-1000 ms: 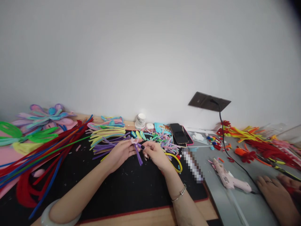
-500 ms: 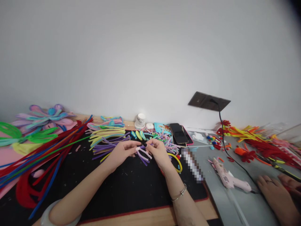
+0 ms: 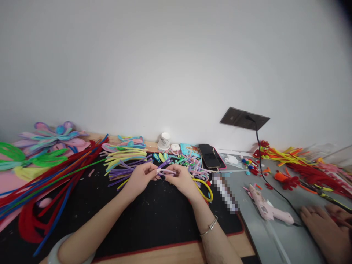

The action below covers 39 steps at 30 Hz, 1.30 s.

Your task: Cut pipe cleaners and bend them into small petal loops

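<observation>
Both hands meet over the black mat (image 3: 154, 220), holding short purple and pink pipe cleaners (image 3: 167, 171) between them. My left hand (image 3: 143, 179) is closed, thumb and fingers pinching the pieces from the left. My right hand (image 3: 182, 179) is closed on the other side of the same pieces. A small dark spot shows at the fingertips; I cannot make out what it is. Purple pipe cleaners (image 3: 125, 172) lie behind my left hand, with yellow ones (image 3: 123, 156) farther back. Short pastel pieces (image 3: 194, 165) are heaped behind my right hand.
Long red and blue pipe cleaners (image 3: 63, 176) spread at left beside fluffy flowers (image 3: 55, 137). A paper cup (image 3: 164, 141) and phone (image 3: 209, 156) stand along the wall. A yellow ring (image 3: 209, 191) lies at right. Past it are a pink glue gun (image 3: 268, 209) and another person's hands (image 3: 319, 223).
The pipe cleaners have been turned: their ends pointed down toward me before and now lie across and upward between my hands. My hands have shifted slightly, still pinching them.
</observation>
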### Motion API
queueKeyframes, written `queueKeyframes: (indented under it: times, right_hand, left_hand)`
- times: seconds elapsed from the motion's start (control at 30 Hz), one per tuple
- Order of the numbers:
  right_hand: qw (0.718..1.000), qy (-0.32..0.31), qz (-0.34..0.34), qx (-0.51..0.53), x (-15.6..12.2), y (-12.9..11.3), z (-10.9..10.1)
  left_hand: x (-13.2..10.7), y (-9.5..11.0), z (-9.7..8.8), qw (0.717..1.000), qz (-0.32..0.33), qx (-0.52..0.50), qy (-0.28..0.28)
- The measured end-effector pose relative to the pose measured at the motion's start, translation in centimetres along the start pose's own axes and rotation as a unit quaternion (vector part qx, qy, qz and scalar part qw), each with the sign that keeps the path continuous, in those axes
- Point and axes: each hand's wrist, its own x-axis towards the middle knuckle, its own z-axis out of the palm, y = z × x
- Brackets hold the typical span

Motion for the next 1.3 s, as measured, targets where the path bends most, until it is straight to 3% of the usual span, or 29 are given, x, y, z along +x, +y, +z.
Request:
queueKeyframes:
  times: [0.2,0.47,0.6,0.8,0.93,1.0,1.1,1.2,1.3]
  right_hand:
    - [0.998,0.019,-0.022,-0.062,-0.2,0.0,0.0]
    - [0.998,0.051,0.023,-0.033,0.1,0.4,0.0]
    - [0.996,0.089,0.008,-0.017,0.3,0.6,0.2]
    - [0.983,0.164,-0.018,0.076,0.8,1.3,-0.9]
    - [0.959,0.203,-0.017,0.195,1.1,1.6,-2.0]
    - [0.959,0.173,0.007,0.224,1.2,1.7,-1.9]
    - [0.975,0.062,0.028,0.21,1.1,1.8,-0.9]
    - [0.989,-0.012,0.014,0.145,0.8,2.0,0.3]
    - [0.997,-0.015,0.007,0.082,0.6,2.2,0.8]
  left_hand:
    - [-0.1,-0.4,0.1,0.999,-0.013,0.009,-0.032]
    - [-0.1,-0.6,0.0,0.996,-0.037,0.036,-0.07]
    - [-0.1,-0.7,0.1,0.997,-0.021,0.029,-0.067]
    - [-0.2,-0.7,0.0,0.996,-0.032,0.01,-0.08]
    - [-0.1,-0.6,0.0,0.997,-0.067,-0.042,-0.021]
    - [0.0,-0.7,0.0,0.994,-0.073,-0.078,0.02]
    - [0.1,-0.9,0.1,0.99,-0.068,-0.112,0.049]
    - [-0.1,-1.1,0.3,0.991,-0.07,-0.107,0.031]
    - [-0.3,-0.9,0.7,0.993,-0.078,-0.091,-0.009]
